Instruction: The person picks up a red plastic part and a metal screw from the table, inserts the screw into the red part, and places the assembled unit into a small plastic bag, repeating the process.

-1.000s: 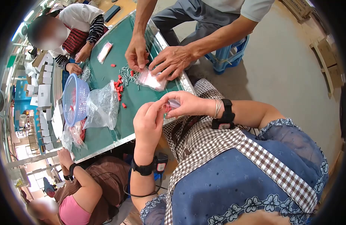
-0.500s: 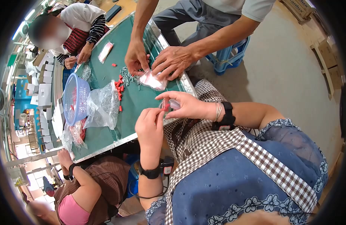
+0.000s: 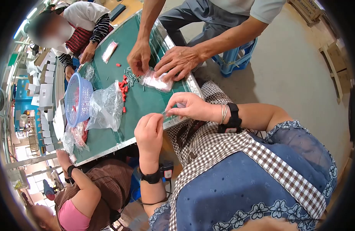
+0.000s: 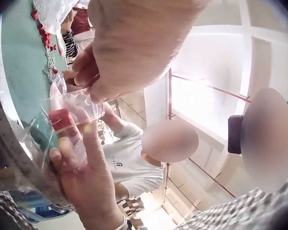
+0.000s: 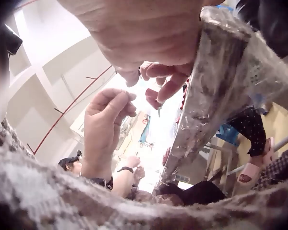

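Both of my hands meet above the table's near edge around a small clear plastic bag (image 4: 79,103). My left hand (image 3: 148,129) pinches the bag's edge between thumb and fingertips. Across from it my right hand (image 3: 191,106) holds the bag's other side, its fingers behind the film in the left wrist view. A red plastic cap (image 4: 61,119) shows through the film there. From the right wrist view the red cap sits by my right fingertips, a thin metal tip sticking out below it.
On the green table (image 3: 133,104) lie loose red caps (image 3: 124,92), a pile of screws (image 3: 131,76), a large clear bag (image 3: 106,107) and a blue basket (image 3: 78,100). Opposite, another person's hands (image 3: 175,63) rest on a flat bag (image 3: 158,81). Two more people sit at left.
My hands drew apart slightly, then came together again at the bag. The red cap seen between them in the head view is now hidden there.
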`<state>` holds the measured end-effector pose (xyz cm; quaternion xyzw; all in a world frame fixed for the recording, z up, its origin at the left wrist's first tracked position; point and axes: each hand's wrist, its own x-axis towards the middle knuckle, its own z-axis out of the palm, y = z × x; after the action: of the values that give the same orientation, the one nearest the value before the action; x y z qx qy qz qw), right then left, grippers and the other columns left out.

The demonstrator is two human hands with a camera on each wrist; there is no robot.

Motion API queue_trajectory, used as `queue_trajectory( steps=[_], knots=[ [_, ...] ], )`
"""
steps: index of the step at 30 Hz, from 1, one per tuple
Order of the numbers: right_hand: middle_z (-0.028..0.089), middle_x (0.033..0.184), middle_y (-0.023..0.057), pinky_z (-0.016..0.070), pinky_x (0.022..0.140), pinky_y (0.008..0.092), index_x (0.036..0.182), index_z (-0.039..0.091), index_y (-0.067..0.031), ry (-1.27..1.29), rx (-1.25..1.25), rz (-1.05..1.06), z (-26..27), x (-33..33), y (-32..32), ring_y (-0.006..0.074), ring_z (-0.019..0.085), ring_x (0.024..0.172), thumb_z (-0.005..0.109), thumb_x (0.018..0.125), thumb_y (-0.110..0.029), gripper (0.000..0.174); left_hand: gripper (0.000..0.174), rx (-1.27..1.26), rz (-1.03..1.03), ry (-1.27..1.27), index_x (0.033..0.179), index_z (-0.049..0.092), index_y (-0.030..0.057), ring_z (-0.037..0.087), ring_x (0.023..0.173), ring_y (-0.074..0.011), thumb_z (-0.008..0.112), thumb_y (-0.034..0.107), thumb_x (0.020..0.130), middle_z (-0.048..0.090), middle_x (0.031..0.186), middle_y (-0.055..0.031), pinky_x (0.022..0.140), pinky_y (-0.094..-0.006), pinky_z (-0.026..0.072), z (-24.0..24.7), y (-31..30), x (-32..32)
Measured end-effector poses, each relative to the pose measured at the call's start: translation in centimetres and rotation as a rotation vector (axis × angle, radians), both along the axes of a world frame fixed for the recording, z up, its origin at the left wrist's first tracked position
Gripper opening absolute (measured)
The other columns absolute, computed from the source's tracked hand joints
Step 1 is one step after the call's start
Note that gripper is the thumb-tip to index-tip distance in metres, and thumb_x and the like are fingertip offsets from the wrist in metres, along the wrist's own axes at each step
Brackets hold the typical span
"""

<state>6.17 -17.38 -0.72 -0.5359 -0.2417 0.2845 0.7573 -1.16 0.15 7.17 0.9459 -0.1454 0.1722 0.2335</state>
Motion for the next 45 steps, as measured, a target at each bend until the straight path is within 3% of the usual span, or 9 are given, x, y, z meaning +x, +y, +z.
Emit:
queue_trajectory(
  steps=[3,5,11,32,37,41,42,44,45],
  knots=[
    [0.059,0.096,0.0029,0.05,0.059,0.0208,0.092,0.066,-0.0025,0.011,-0.007,-0.025,0.2,-0.2,0.0,0.0085,0.063,0.08,0.066,0.091,-0.016,0.013,0.008,-0.124,0.08,0.075,0.085,0.064,-0.0006,0.062,0.071,-0.0219,0.069,-0.002,0.079,0.065,0.081,-0.0099,0.066,-0.0315,0.0495,-1.1,-0.4,0.0],
    [0.059,0.093,0.0024,0.0499,0.059,0.021,0.092,0.066,-0.0025,0.01,0.006,-0.031,0.1,-0.3,0.0,0.0083,0.063,0.078,0.066,0.091,-0.016,0.013,0.009,-0.435,0.204,0.15,0.086,0.063,0.0003,0.061,0.068,-0.0211,0.068,-0.002,0.079,0.064,0.081,-0.0099,0.064,-0.0315,0.0492,-1.7,-1.1,-0.1],
    [0.059,0.086,0.0015,0.0496,0.059,0.0213,0.092,0.066,-0.0009,-0.068,-0.055,-0.065,-0.2,-0.1,0.1,0.0078,0.061,0.072,0.067,0.09,-0.015,0.015,0.006,-0.42,0.173,0.168,0.086,0.065,-0.0023,0.057,0.068,-0.013,0.068,0.0,0.082,0.063,0.077,-0.0055,0.064,-0.0254,0.0472,-2.6,-1.0,0.1],
    [0.056,0.086,0.0043,0.0534,0.055,0.0234,0.091,0.063,0.0011,-0.047,-0.13,-0.097,1.1,-0.2,0.1,0.0106,0.062,0.066,0.061,0.094,-0.012,0.013,0.006,-0.425,0.142,0.234,0.082,0.062,-0.0017,0.057,0.065,-0.0202,0.067,0.001,0.081,0.061,0.074,-0.0093,0.061,-0.0301,0.0461,-2.8,0.8,-0.8],
    [0.056,0.084,0.0038,0.0529,0.055,0.0235,0.104,0.063,-0.0005,0.193,-0.077,-0.013,0.6,0.4,0.0,0.009,0.058,0.064,0.056,0.097,-0.016,0.018,0.005,-0.536,0.312,0.183,0.082,0.064,0.0007,0.055,0.067,-0.0088,0.068,0.002,0.082,0.059,0.074,0.0,0.062,-0.0245,0.0459,-0.1,6.7,0.8],
    [0.054,0.083,0.0022,0.0498,0.054,0.0216,0.107,0.062,-0.0014,0.139,-0.139,0.037,0.5,0.4,0.1,0.0076,0.054,0.062,0.052,0.098,-0.016,0.019,0.013,-1.074,0.369,-0.144,0.088,0.058,0.0036,0.056,0.068,-0.0122,0.061,0.015,0.092,0.061,0.079,-0.0042,0.066,-0.0259,0.0485,2.8,19.1,5.3],
    [0.054,0.083,0.0022,0.0498,0.054,0.0216,0.107,0.062,-0.0014,0.134,-0.136,0.038,0.4,0.4,0.1,0.0076,0.054,0.062,0.052,0.098,-0.016,0.019,0.013,-1.072,0.367,-0.149,0.088,0.058,0.0036,0.056,0.068,-0.0122,0.061,0.015,0.092,0.061,0.079,-0.0042,0.066,-0.0259,0.0485,3.9,20.9,5.9],
    [0.053,0.083,0.0016,0.0496,0.056,0.0217,0.109,0.06,-0.0017,0.164,-0.11,0.042,0.3,0.5,0.1,0.0079,0.056,0.063,0.051,0.099,-0.016,0.02,0.016,-1.72,0.552,-0.027,0.097,0.055,0.0044,0.06,0.076,-0.0153,0.061,0.019,0.093,0.063,0.092,-0.0094,0.068,-0.0291,0.0517,5.4,22.8,6.8],
    [0.053,0.083,0.0016,0.0496,0.056,0.0217,0.109,0.06,-0.0017,0.158,-0.107,0.039,0.2,0.5,0.0,0.0079,0.056,0.063,0.051,0.099,-0.016,0.02,0.026,-1.734,0.497,0.075,0.11,0.054,0.0034,0.06,0.081,-0.0163,0.06,0.022,0.094,0.062,0.102,-0.0124,0.068,-0.0295,0.0525,4.9,23.2,6.7]
  ],
)
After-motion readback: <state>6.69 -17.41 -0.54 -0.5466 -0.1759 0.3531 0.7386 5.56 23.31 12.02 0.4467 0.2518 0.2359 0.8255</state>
